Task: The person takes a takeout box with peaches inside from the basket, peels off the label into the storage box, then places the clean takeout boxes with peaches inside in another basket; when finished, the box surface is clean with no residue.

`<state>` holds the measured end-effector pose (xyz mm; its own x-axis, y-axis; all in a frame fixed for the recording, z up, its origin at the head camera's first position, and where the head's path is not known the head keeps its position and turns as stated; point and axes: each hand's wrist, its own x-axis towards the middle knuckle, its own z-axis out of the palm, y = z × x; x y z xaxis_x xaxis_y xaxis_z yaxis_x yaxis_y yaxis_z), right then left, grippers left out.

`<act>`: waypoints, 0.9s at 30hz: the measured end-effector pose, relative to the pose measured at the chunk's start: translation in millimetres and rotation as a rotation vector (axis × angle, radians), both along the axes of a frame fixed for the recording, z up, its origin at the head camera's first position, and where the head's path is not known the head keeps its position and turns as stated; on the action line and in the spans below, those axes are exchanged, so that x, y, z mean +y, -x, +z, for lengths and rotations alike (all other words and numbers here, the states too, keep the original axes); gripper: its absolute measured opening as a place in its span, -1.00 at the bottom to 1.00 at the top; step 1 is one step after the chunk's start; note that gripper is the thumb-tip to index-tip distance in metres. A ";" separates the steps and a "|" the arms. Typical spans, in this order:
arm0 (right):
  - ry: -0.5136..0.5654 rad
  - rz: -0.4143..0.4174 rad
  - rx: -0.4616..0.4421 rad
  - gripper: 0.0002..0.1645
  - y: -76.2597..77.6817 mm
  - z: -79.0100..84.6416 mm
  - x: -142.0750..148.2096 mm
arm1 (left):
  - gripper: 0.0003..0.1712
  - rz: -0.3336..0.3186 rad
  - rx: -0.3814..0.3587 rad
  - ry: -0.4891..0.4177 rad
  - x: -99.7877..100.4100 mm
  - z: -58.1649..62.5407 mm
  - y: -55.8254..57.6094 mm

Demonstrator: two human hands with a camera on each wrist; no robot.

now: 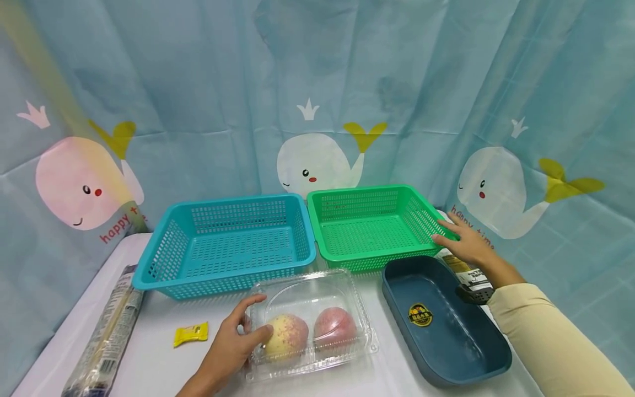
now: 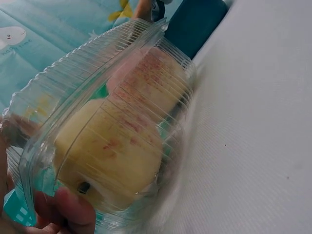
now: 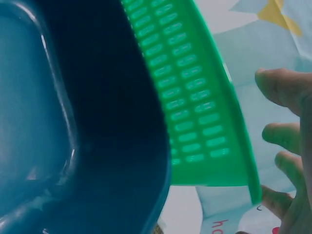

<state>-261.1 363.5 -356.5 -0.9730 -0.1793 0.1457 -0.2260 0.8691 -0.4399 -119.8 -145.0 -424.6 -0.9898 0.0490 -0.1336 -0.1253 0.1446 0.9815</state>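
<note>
A clear plastic clamshell box (image 1: 342, 286) with its lid down holds two round fruits, one yellow with red specks (image 1: 286, 335) and one pink (image 1: 335, 327). My left hand (image 1: 232, 344) grips the box by its left side, its thumb (image 2: 75, 207) against the clear wall in the left wrist view. My right hand (image 1: 468, 243) is at the right edge of the green basket (image 1: 369, 256), fingers spread and fairly straight, holding nothing. The right wrist view shows its fingers (image 3: 280, 87) beside the basket's rim; whether they touch it I cannot tell.
A turquoise basket (image 1: 223, 282) stands left of the green one. The dark blue tub (image 1: 446, 325) lies beneath my right forearm, a printed packet (image 1: 468, 273) beside it. On the left are a yellow wrapped snack (image 1: 190, 334) and a long plastic-wrapped pack (image 1: 106, 336). A whale-print curtain (image 1: 223, 82) hangs behind.
</note>
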 end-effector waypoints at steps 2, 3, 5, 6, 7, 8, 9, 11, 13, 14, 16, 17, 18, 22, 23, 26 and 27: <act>0.005 0.010 -0.024 -0.13 1.9 -3.4 0.8 | -0.29 -0.004 0.008 -0.004 -0.7 -0.5 0.5; 0.004 0.008 -0.035 -0.12 2.4 -4.7 0.9 | -0.29 -0.009 0.012 -0.009 -1.2 -0.9 0.7; -0.001 0.006 -0.055 -0.10 2.9 -6.6 0.9 | -0.29 -0.017 0.019 -0.025 -2.8 -1.6 0.8; -0.002 0.005 -0.067 -0.09 2.9 -7.3 0.8 | -0.28 -0.022 0.023 -0.038 -3.8 -1.9 0.5; -0.003 0.007 -0.076 -0.08 3.2 -8.0 0.8 | -0.28 -0.027 0.025 -0.060 -5.1 -2.2 0.1; -0.007 0.011 -0.084 -0.08 3.2 -7.8 1.3 | -0.28 -0.035 0.025 -0.078 -5.8 -2.4 -0.1; -0.005 0.017 -0.091 -0.07 3.1 -7.4 1.8 | -0.27 -0.047 0.027 -0.103 -6.7 -2.4 -0.5; 0.008 0.037 -0.101 -0.07 3.2 -5.8 2.9 | -0.27 -0.066 0.036 -0.147 -8.1 -1.4 -1.1; 0.023 0.053 -0.109 -0.07 3.8 -3.9 4.2 | -0.26 -0.077 0.051 -0.189 -9.1 0.9 -1.6; 0.030 0.060 -0.115 -0.07 3.9 -2.8 4.7 | -0.27 -0.083 0.058 -0.204 -9.4 2.4 -1.8; 0.033 0.068 -0.124 -0.06 4.4 -1.0 6.3 | -0.25 -0.087 0.069 -0.241 -9.9 6.0 -2.4; 0.032 0.068 -0.129 -0.06 4.5 -0.5 7.0 | -0.24 -0.086 0.068 -0.257 -10.3 7.9 -3.0; 0.036 0.070 -0.136 -0.06 4.7 -0.3 7.5 | -0.24 -0.084 0.067 -0.267 -10.7 10.0 -3.7; 0.036 0.071 -0.147 -0.06 6.1 -1.0 8.2 | -0.23 -0.102 0.029 -0.300 -14.8 20.7 -8.8; 0.034 0.070 -0.147 -0.06 6.3 -1.6 8.0 | -0.23 -0.112 0.035 -0.308 -16.0 24.2 -10.1; 0.026 0.063 -0.149 -0.05 6.5 -2.1 8.3 | -0.24 -0.152 0.071 -0.341 -18.3 38.3 -12.7; 0.024 0.061 -0.149 -0.04 6.4 -1.9 8.6 | -0.25 -0.165 0.098 -0.347 -18.4 44.0 -12.8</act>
